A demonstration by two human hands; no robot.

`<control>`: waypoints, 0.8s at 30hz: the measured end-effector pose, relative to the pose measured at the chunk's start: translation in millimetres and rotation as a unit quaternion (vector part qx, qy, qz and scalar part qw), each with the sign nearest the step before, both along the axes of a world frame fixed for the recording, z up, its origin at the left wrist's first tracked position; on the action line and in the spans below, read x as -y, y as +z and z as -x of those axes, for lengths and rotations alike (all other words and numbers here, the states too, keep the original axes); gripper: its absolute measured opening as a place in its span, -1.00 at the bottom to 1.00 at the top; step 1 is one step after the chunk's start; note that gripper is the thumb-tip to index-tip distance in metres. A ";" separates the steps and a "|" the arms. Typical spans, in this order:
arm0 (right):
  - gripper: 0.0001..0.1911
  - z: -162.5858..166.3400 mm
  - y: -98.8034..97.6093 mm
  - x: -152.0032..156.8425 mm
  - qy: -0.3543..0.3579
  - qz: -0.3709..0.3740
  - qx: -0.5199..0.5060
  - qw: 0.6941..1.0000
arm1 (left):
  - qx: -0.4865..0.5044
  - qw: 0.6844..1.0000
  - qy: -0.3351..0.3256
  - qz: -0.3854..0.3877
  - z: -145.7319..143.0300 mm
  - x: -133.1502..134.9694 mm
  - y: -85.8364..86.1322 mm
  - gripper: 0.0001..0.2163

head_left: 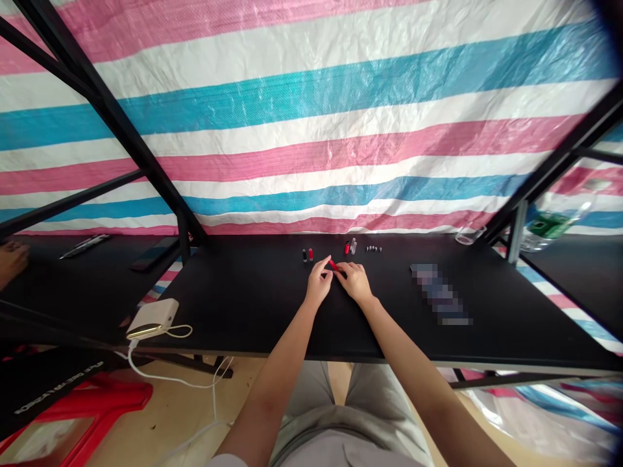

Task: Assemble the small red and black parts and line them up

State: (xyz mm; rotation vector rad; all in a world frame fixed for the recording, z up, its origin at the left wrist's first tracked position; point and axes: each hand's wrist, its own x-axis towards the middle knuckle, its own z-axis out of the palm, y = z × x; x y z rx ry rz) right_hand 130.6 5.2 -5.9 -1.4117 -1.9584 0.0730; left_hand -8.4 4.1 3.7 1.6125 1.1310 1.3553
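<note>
Red piece (333, 264) — probably light, stiff, smooth; best held by its ends; right hand (355, 281) pinches one; left hand (319, 283) half-curled, grip unclear.

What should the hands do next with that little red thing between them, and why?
Maybe the left hand could hold the red piece while the right hand lets go and reaches for the little clear piece. I'd try that because both hands' fingers are at the red piece, and the clear piece is just beyond the right hand.
</note>
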 end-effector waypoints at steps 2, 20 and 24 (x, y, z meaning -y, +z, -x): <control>-0.83 1.8 2.8 -2.1 -0.010 0.021 0.011 1.000 | 0.011 1.000 0.005 -0.003 -0.5 1.2 1.3 -0.64; -0.91 51.4 14.8 -58.4 -0.074 0.159 -0.023 0.984 | 0.226 0.941 0.226 0.108 9.9 -8.4 1.7 -0.80; -0.90 62.2 14.4 -58.7 -0.077 0.157 0.008 0.984 | 0.232 0.942 0.219 0.108 9.2 -8.4 2.4 -0.81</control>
